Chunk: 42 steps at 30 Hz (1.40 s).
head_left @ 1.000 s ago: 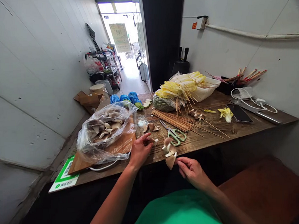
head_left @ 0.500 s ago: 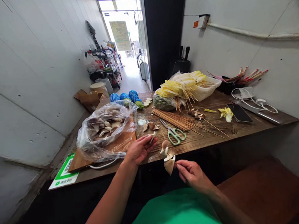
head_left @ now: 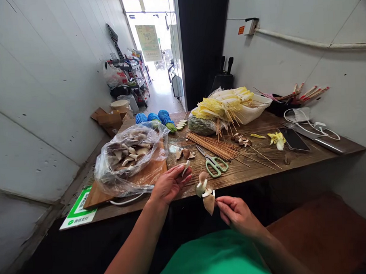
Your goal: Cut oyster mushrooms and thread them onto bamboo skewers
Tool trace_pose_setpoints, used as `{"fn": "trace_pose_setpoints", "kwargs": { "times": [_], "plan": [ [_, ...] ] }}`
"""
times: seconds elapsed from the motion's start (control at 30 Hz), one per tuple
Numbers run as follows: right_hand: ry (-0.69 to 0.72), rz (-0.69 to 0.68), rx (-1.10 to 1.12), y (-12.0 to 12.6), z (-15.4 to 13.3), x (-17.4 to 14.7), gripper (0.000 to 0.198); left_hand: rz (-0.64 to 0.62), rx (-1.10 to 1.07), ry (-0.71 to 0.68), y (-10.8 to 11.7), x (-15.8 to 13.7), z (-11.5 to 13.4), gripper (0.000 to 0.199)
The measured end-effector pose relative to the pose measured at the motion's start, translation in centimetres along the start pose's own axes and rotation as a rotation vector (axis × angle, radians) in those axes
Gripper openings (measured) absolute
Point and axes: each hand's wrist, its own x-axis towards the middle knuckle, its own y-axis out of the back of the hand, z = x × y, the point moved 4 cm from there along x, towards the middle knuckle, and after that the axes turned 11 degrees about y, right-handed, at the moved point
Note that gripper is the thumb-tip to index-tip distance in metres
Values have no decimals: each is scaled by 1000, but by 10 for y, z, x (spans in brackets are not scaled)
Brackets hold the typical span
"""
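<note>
My left hand (head_left: 169, 183) pinches a pale piece of mushroom (head_left: 186, 167) between thumb and fingers, over the table's front edge. To its right, my right hand (head_left: 234, 211) is closed on the end of a skewer, mostly hidden, that carries several mushroom pieces (head_left: 208, 202). The two hands are apart, and the loose piece does not touch the skewered ones. Just behind them lie green-handled scissors (head_left: 216, 166), a few brown mushroom pieces (head_left: 186, 154) and a pile of wooden skewers (head_left: 212, 146). A clear plastic bag (head_left: 102, 177) full of mushrooms rests at the left.
Under the bag is a wooden board (head_left: 94, 199). Skewered cabbage leaves (head_left: 212, 107) are heaped at the back, near net-wrapped vegetables (head_left: 153, 119). At the right are a phone (head_left: 295, 139), a large knife (head_left: 329, 143) and a white cable (head_left: 331, 132). The wooden table (head_left: 257, 166) ends close before me.
Both hands keep their holds. The skewered mushrooms have shifted very slightly right and down; otherwise the view has moved only a little.
</note>
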Motion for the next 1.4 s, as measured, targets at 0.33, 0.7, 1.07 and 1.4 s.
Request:
{"fn": "trace_pose_setpoints", "kwargs": {
  "times": [0.33, 0.7, 1.07, 1.4],
  "plan": [
    [8, -16, -29, 0, -1, 0, 36, -26, -32, 0, 1, 0, 0, 10],
    [3, -7, -36, 0, 1, -1, 34, -47, -25, 12, 2, 0, -1, 12],
    [12, 13, -58, -1, -5, -2, 41, -73, 89, 8, -1, -4, -3, 6],
    [28, 39, -51, -4, -4, 1, 38, -83, 175, 19, 0, -6, -10, 9]
  ]
}}
